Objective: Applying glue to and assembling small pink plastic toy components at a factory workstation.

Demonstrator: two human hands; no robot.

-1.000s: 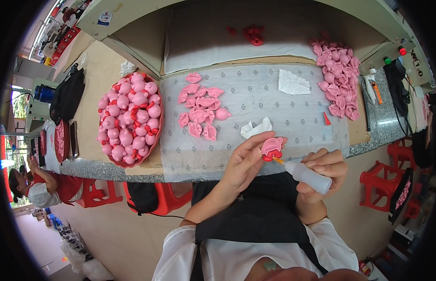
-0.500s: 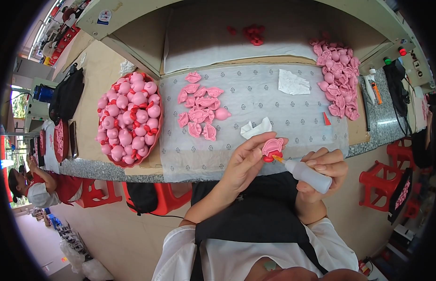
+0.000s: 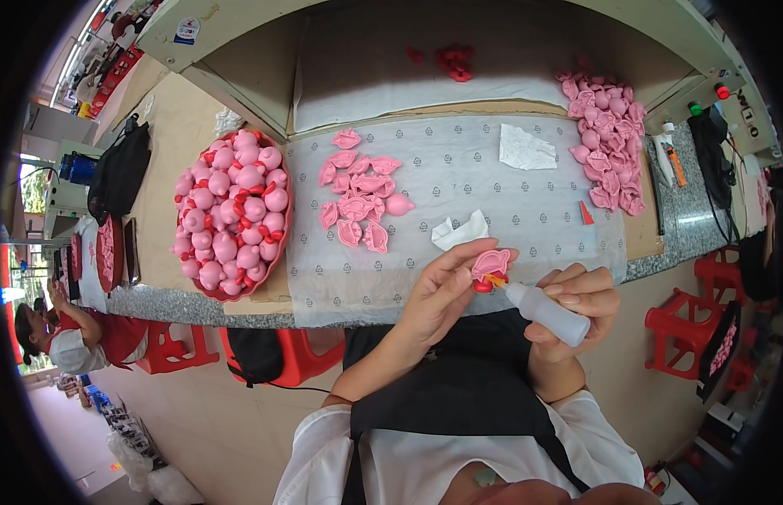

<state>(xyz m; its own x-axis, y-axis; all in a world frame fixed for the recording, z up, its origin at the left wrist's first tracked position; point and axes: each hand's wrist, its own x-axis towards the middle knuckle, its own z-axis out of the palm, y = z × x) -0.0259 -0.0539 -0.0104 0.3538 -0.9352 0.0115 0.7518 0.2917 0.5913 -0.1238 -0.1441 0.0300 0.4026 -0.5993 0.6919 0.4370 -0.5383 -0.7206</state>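
Between the fingers of my left hand (image 3: 442, 295) is a small pink hollow piece (image 3: 491, 263), its open side up, with a red part (image 3: 482, 286) at its lower edge. My right hand (image 3: 581, 307) is closed round a translucent white squeeze bottle (image 3: 549, 313), tilted down toward the left. The bottle's orange nozzle tip reaches onto the pink piece near the red part. Several like pink pieces (image 3: 358, 206) lie in a loose group beyond my left hand. A crumpled white tissue (image 3: 460, 230) lies just past my fingers.
At left stands a red basket (image 3: 284, 244) heaped with pink balls bearing red parts. More pink pieces (image 3: 610, 135) are piled at the far right, beside an orange-handled tool (image 3: 676, 167). Red bits (image 3: 455, 63) lie inside the bench hood. A person (image 3: 80, 332) sits far left; red stools (image 3: 682, 328) stand right.
The bottle in my right hand has shifted slightly up and left, and its nozzle now overlaps the pink piece more. My left hand has hardly moved.
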